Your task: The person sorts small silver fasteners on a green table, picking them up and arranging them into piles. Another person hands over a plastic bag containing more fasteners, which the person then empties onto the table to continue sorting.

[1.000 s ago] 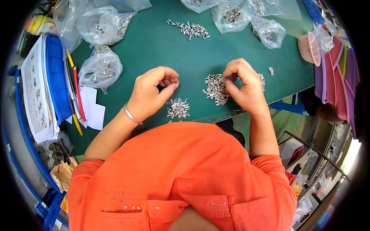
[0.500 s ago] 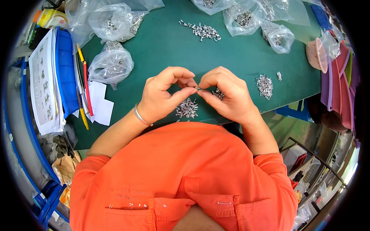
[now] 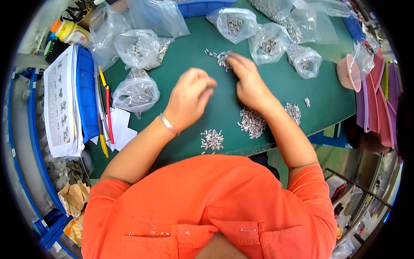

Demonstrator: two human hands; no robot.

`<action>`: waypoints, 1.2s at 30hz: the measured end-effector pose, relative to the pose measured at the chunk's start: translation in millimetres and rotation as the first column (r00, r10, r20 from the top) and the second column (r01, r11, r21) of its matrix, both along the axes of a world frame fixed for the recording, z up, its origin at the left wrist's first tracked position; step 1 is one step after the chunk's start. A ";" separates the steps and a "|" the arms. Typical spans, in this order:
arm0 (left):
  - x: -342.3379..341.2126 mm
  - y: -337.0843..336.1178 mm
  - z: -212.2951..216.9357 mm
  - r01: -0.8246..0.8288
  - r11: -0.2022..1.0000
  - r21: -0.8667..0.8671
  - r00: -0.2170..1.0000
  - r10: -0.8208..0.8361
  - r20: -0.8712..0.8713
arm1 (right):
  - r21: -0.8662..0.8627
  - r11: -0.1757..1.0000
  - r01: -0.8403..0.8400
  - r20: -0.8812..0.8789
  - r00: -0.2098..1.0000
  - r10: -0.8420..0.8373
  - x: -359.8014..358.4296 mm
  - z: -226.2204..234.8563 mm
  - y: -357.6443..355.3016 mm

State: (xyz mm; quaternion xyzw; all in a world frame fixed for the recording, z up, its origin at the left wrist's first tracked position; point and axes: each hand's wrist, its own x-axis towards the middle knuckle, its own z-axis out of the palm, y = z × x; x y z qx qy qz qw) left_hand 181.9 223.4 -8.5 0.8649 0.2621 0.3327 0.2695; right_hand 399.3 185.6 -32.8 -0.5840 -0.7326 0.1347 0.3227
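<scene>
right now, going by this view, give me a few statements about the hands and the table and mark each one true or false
1. The right hand is at the farthest loose pile of metal pieces. True.
2. The pink cup is near the table's left edge. False: it is by the right edge.
3. A red pen-like tool lies to the left of the left hand. True.
4. The left hand is inside a plastic bag. False: it is over the green table.
5. A small pile lies close to the orange shirt. True.
6. The silvery band is on the right wrist. False: it is on the left.
</scene>
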 end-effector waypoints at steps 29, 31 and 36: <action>-13.7 8.8 -19.5 -0.177 0.981 0.085 0.984 0.178 -0.008 | 0.068 0.952 -0.300 -0.027 0.953 0.302 5.7 21.7 -6.2; -13.7 5.2 -15.7 -0.110 0.991 0.081 0.993 0.113 -0.024 | 0.090 0.969 -0.231 -0.060 0.970 0.237 -1.4 21.3 -0.3; -16.3 -3.7 -14.5 -0.096 0.993 0.070 0.994 0.099 -0.041 | 0.111 0.962 -0.250 -0.061 0.964 0.258 -25.0 16.3 19.9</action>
